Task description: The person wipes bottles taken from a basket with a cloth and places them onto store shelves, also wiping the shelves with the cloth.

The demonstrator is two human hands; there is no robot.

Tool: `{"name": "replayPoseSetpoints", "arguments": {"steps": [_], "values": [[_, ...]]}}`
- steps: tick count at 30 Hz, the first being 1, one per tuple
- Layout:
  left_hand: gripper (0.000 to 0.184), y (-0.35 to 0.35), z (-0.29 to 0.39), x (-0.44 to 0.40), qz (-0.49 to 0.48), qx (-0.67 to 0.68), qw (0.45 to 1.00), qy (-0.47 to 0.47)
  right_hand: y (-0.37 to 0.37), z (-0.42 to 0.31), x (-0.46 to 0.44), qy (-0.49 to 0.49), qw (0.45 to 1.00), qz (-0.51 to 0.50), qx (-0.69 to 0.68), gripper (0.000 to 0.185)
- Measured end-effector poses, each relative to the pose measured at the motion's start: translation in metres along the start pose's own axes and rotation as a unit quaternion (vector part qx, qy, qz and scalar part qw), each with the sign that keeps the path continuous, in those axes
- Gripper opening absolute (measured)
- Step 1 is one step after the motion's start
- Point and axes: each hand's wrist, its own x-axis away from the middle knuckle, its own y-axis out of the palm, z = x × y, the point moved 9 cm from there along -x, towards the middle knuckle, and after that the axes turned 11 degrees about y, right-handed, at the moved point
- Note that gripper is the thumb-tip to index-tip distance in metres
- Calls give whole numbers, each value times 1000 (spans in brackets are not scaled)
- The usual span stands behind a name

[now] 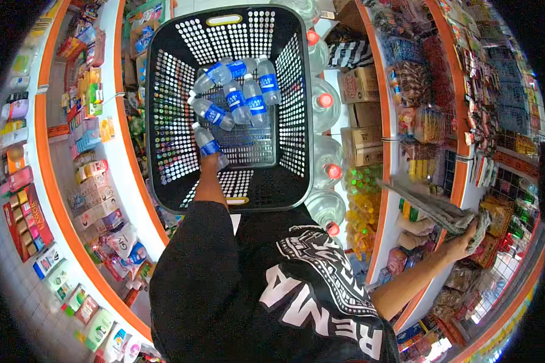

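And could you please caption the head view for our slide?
Left hand at a bottle in a black basket; right hand holding a grey cloth.

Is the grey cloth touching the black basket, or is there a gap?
Apart. The head view shows it: the grey cloth, held in the right hand, is off to the right of the black basket, with shelving visible between them.

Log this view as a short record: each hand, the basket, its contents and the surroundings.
left hand: inside the basket, at the nearest bottle; firmness of grip unclear
right hand: holding a grey cloth, outside the basket
basket: black, perforated sides
contents: several clear bottles with blue labels, lying loosely
right of basket: large clear jugs with red caps
both sides: stocked, orange-edged shelves
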Motion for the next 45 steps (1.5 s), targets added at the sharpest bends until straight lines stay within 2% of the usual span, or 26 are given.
{"name": "replayPoseSetpoints", "arguments": {"steps": [1,2,4,8,10,12,15,16,18,20,22,26,29,30,32,33,35,36,39,40,43,44,45], "values": [[55,-8,10,13,61,108,992,-13,6,-4,6,1,1000,-10,-10,32],[55,-13,20,21,87,159,983,-29,10,-7,11,2,1000,-18,-20,29],[53,4,11,33,77,220,965,-122,26,10,14,9,999,-21,-42,26],[51,70,-11,78,-50,396,862,-313,33,6,6,-61,996,-66,22,24],[50,85,-16,95,-107,448,816,-350,40,-2,16,-85,992,-69,69,27],[49,70,-1,113,-145,471,798,-347,39,-1,17,-98,989,-70,89,28],[47,23,45,142,-189,489,792,-314,25,26,7,-34,995,-91,13,28],[48,13,52,154,-200,464,791,-344,21,28,6,-34,995,-88,9,28],[50,19,45,159,-210,438,791,-372,14,37,3,4,997,-81,-18,29],[49,77,-7,158,-225,421,779,-406,5,45,-2,22,996,-76,-31,30],[49,89,-26,157,-233,411,774,-421,-6,57,-9,39,997,-60,-38,30],[52,78,-10,163,-217,490,774,-338,-6,46,-6,19,998,-58,-23,31],[49,29,61,169,-162,598,707,-341,-10,49,-10,13,998,-58,-16,32],[49,31,63,159,-162,597,708,-339,-13,53,-12,18,998,-55,-18,33],[48,31,69,120,-48,728,614,-301,-14,55,-14,23,998,-53,-24,33],[48,18,82,115,-45,730,614,-297,-13,54,-14,20,998,-52,-31,31],[52,-56,138,102,-15,718,663,-209,-9,51,-14,13,998,-46,-48,28],[52,-75,151,100,-13,720,663,-203,-6,50,-13,12,997,-46,-55,28],[61,-135,208,91,-83,711,698,-17,17,64,-7,105,976,-113,-155,32],[61,-151,222,92,-82,712,698,-9,24,63,-3,103,975,-111,-163,32],[55,-190,307,114,-197,769,592,142,64,60,18,112,962,-184,-167,35],[55,-191,325,118,-202,769,587,152,78,58,28,95,959,-211,-163,36],[58,-188,349,127,-247,779,554,157,89,55,41,89,965,-205,-135,36]]}}
